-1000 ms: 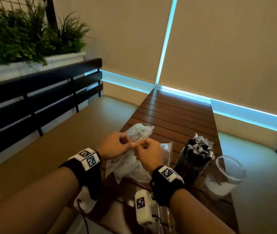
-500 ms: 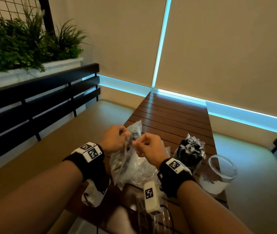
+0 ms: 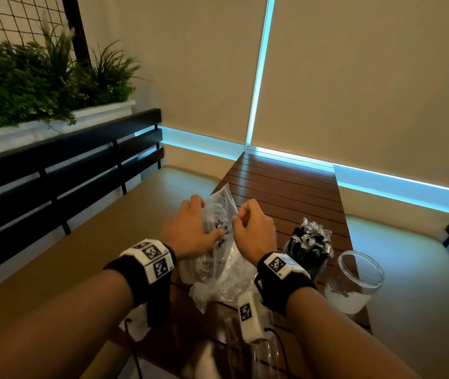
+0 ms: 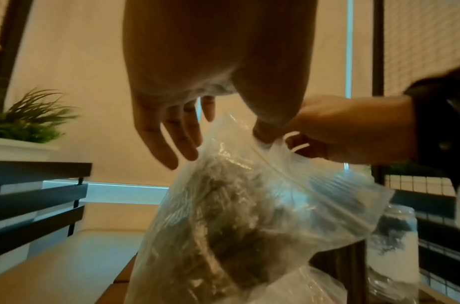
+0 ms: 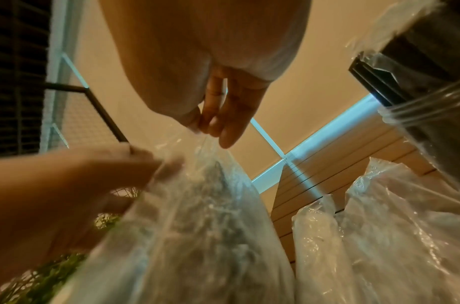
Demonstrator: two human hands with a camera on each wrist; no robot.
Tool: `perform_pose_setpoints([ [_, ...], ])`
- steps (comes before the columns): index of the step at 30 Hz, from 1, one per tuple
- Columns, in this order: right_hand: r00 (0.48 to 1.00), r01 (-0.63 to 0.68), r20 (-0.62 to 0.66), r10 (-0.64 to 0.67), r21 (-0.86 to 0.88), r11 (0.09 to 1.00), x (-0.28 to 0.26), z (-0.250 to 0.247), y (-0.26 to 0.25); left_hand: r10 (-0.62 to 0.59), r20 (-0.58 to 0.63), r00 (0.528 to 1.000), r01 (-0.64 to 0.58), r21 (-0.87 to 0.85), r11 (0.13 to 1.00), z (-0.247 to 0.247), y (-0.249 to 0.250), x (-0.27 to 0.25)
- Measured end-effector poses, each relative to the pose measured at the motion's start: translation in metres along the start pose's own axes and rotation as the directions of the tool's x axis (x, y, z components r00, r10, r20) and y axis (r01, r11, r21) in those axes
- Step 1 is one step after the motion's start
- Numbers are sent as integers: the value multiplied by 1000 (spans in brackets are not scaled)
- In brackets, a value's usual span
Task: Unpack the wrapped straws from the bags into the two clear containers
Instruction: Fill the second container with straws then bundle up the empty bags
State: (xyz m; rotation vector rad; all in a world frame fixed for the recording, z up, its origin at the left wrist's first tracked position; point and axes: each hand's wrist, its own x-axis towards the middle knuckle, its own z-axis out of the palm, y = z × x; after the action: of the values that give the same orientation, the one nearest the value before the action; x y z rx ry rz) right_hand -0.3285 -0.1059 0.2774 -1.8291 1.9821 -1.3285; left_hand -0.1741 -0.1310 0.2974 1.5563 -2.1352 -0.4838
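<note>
A clear zip bag [image 3: 222, 212] [image 4: 249, 216] [image 5: 197, 226] of dark wrapped straws stands upright between my hands on the wooden table [image 3: 286, 181]. My right hand [image 3: 238, 217] [image 4: 327, 135] [image 5: 213, 127] pinches its top edge. My left hand [image 3: 204, 222] [image 4: 176, 139] [image 5: 106, 174] lies against the bag's left wall with straight fingers and its thumb at the mouth. A second bag [image 3: 226, 283] [image 5: 379, 236] lies under them. To the right are a clear container [image 3: 309, 250] packed with black straws and a clear container [image 3: 361, 277] holding no straws.
A black slatted rail [image 3: 67, 170] and a planter with greenery [image 3: 40, 86] run along the left. Beige padded seats [image 3: 423, 269] flank the table. Blinds close off the far side. Something clear [image 3: 245, 351] lies at the table's near edge.
My hands have drawn apart and the bag's mouth has widened. My left hand has left its pinch at the top and spread its fingers over the bag's left side.
</note>
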Motion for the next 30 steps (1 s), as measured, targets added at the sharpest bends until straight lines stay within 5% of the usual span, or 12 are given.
perform_pose_setpoints([
  [3,1000,1,1,-1,-38,999,3,-4,2,-124,97,988,103,195,975,4,-12,0],
  [7,999,24,-15,-28,-235,972,-1,-14,8,-304,120,945,301,44,953,-8,-22,7],
  [10,957,274,29,-287,-401,874,-8,-15,0,-307,104,946,316,-93,944,-12,-23,7],
  [13,853,514,281,-440,-313,799,-10,-15,-19,-312,153,938,342,-246,907,-14,-19,5],
  [16,830,467,470,-300,-293,834,-6,-12,-32,-266,213,940,331,-385,861,-19,-13,1],
  [19,861,302,497,-107,-331,894,0,-6,-37,-219,238,946,306,-440,844,-25,-10,-1],
  [23,804,193,585,103,-422,886,4,0,-42,-187,224,957,277,-501,820,-22,-7,-3],
  [28,807,-53,513,292,-429,902,11,17,-35,-125,193,973,194,-401,896,-15,-7,-6],
  [30,777,-37,553,300,-436,899,9,11,-39,-65,158,985,117,-342,932,-12,-6,-6],
])
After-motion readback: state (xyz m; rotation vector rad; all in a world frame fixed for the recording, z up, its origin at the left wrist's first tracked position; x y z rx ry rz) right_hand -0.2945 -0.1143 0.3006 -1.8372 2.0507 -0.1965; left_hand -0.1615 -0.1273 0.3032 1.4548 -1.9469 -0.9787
